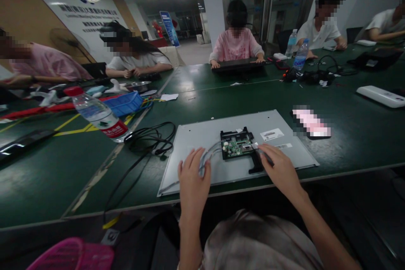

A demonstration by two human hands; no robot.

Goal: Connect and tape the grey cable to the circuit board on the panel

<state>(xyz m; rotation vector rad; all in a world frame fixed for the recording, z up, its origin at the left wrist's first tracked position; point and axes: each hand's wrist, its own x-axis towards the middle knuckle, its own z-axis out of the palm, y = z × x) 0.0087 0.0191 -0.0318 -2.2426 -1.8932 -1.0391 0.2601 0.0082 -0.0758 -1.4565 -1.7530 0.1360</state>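
Observation:
A grey metal panel [202, 135] lies flat on the green table in front of me. A green circuit board [236, 145] in a black frame sits on its middle. My left hand [193, 177] rests on the panel left of the board, fingers curled over a thin grey cable [209, 155] that runs to the board. My right hand [280, 168] lies at the board's right edge, fingers closed on a dark thin tool [265, 157] whose tip points at the board. A white label [271, 134] is stuck on the panel to the right.
A water bottle [99, 114] lies tilted at left, beside a blue bin [126, 103] and a black coiled cable [148, 139]. A pink object [311, 123] lies right of the panel. Several other people sit around the table. A pink basket [72, 255] is at bottom left.

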